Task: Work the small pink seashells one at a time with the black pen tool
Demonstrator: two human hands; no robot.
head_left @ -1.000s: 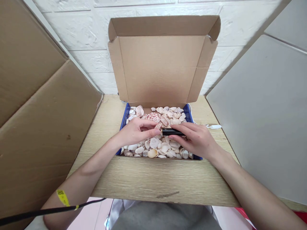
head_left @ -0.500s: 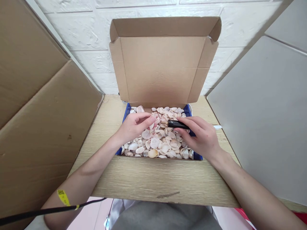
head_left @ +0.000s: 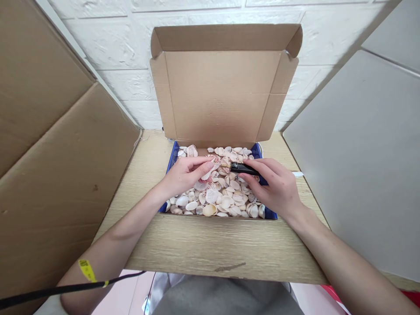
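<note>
Over an open box with blue sides, full of pale shells, both my hands are close together. Between the thumb and fingers of my left hand is a pinkish-white shell. My right hand grips a black pen-like tool, which lies nearly level. The tool's thin brass-coloured tip points left at the held shell; whether it touches the shell is too small to tell.
The box's cardboard lid stands up against a white brick wall. Cardboard rises on the left, a white panel on the right. A black cable crosses my left forearm.
The shell in my left hand has turned and shows more of its pale side. My left fingers have shifted slightly right. The black tool has moved a little to the right.
</note>
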